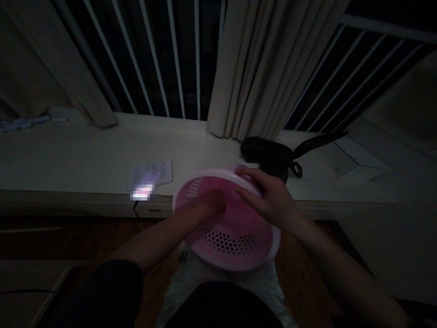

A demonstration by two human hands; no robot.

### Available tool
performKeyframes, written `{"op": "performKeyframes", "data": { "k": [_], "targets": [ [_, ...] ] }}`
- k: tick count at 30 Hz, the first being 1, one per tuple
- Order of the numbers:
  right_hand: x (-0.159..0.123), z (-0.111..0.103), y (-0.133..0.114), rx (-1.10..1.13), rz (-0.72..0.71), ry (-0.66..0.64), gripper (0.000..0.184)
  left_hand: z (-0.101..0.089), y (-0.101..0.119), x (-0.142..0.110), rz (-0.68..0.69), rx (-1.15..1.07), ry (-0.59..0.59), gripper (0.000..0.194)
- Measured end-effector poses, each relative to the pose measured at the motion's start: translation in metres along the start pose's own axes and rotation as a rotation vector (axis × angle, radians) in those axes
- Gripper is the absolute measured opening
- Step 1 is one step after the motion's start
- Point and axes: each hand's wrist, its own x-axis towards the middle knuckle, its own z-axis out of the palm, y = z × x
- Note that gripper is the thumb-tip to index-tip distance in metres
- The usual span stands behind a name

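Observation:
A pink plastic basket [235, 262] with a pale rim and rows of holes rests tilted over my lap, its mouth facing me. My left hand [215, 202] is down inside the basket with its fingers curled in; what it holds, if anything, is too dark to make out. On the right side my right hand [273, 196] grips the basket's rim, thumb on the inner side and fingers over the edge.
Behind the basket runs a white window ledge [85, 155]. A black plastic bag [269, 155] and a white box [355, 159] lie on its right part. Papers and a brightly lit, blurred-out object [143, 189] sit near its front edge. Curtains [252, 68] hang before the barred window.

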Motion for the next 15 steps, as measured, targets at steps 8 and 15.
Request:
{"op": "performKeyframes", "data": {
  "k": [8,15],
  "targets": [
    [0.065,0.000,0.032,-0.071,-0.112,-0.094,0.037,-0.006,-0.006,0.034,0.100,0.171,0.102,0.032],
    [0.097,0.019,0.071,0.006,-0.103,-0.167,0.040,0.022,-0.022,0.069,0.039,0.143,0.158,0.029]
  ]
}}
